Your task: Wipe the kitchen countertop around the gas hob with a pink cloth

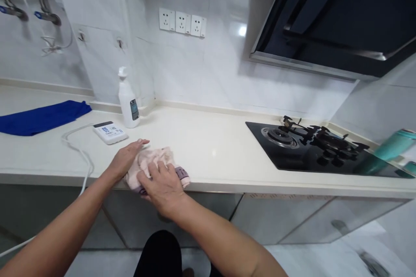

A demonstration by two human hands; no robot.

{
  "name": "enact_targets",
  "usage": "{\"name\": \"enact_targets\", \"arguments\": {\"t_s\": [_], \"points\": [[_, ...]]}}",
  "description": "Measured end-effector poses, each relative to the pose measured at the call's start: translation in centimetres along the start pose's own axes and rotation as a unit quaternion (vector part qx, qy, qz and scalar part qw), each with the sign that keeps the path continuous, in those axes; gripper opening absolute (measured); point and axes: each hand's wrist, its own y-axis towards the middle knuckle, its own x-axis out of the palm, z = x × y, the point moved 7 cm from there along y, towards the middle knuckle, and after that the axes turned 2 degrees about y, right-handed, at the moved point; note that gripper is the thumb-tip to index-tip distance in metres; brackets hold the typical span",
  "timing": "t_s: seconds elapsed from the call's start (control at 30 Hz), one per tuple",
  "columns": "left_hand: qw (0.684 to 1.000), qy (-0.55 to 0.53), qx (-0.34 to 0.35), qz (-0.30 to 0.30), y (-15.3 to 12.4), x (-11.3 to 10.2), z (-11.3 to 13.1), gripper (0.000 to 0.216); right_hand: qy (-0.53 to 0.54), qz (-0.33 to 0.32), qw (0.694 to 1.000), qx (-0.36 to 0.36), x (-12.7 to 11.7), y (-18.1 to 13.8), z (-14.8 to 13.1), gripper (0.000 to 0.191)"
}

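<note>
A crumpled pale pink cloth (pixel 158 157) lies at the front edge of the cream countertop (pixel 214 147). My left hand (pixel 126 158) rests flat on the cloth's left side, fingers stretched out and pointing right. My right hand (pixel 162 186) lies on the cloth's near side, fingers pressed down on the fabric; the cloth's purple-trimmed corner (pixel 182 174) sticks out to its right.
A white pump bottle (pixel 128 100) stands by the wall. A white device (pixel 110 132) with a white cable (pixel 79 149) lies left of my hands. A blue cloth (pixel 42 117) lies far left. Black gas hob (pixel 312 145) at right, teal container (pixel 394 146), range hood (pixel 338 17) above, wall sockets (pixel 182 22).
</note>
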Motion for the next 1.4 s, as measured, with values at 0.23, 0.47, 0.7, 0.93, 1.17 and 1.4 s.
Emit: {"name": "enact_targets", "arguments": {"t_s": [0.23, 0.47, 0.7, 0.93, 1.17, 1.4], "points": [[0.998, 0.026, -0.01, -0.063, -0.4, 1.3, 0.2, 0.08, -0.036, 0.053, 0.996, 0.065, -1.5, -15.8, 10.4, 0.048], [0.992, 0.095, -0.016, -0.083, -0.6, 2.0, 0.6, 0.076, -0.085, 0.049, 0.958, 0.27, -5.7, -36.3, 26.2, 0.034], [0.994, 0.086, -0.007, -0.072, -0.2, 2.2, -0.3, 0.068, -0.025, 0.011, 0.934, 0.357, -11.5, -45.2, 35.6, 0.047], [0.994, 0.088, 0.021, -0.062, -0.2, 2.4, 0.4, 0.065, -0.02, -0.018, 0.912, 0.409, -12.4, -42.7, 35.6, 0.055], [0.992, 0.109, 0.05, -0.048, -0.9, 2.8, 0.8, 0.066, -0.163, -0.064, 0.937, 0.303, -7.4, -31.6, 29.1, 0.053], [0.991, 0.111, 0.068, -0.029, -1.9, 2.7, 1.0, 0.065, -0.05, -0.1, 0.95, 0.292, -3.5, -20.8, 27.8, 0.062]]}}
